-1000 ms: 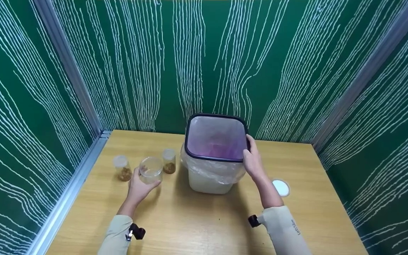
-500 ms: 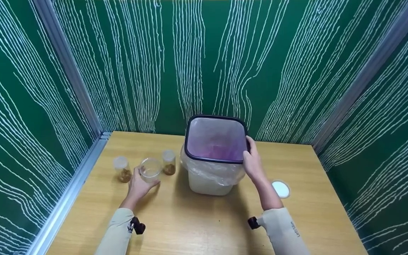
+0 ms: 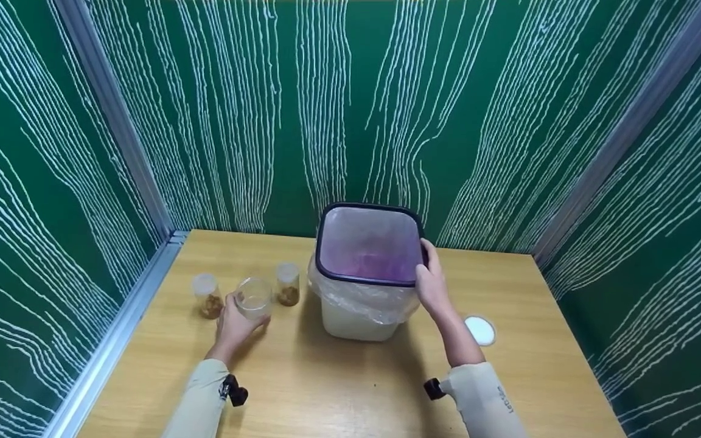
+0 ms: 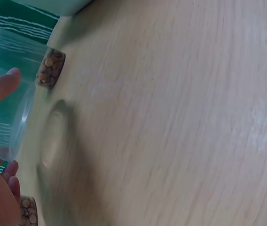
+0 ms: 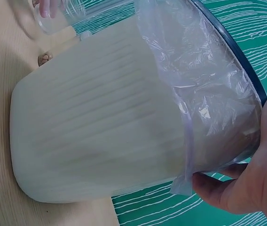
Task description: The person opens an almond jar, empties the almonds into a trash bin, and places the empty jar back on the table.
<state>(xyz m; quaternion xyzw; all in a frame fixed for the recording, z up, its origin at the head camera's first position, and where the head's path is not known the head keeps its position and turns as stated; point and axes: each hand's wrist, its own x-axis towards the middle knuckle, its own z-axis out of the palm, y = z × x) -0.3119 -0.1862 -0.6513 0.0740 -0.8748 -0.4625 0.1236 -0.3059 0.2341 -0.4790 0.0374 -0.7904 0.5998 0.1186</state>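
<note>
1. Holding a clear jar in the left grip, just above the surface.
2. Flanked on the left by one small jar, on the right by a second small jar.
3. Grasping the black rim of a bag-lined bin in the right grip, near a white disc.

Fingers around clear jar, wooden tabletop

Cup in left hand; left jar, right jar flank its fingers. Right hand: bin left of fingers; lid right of them, near side.
</note>
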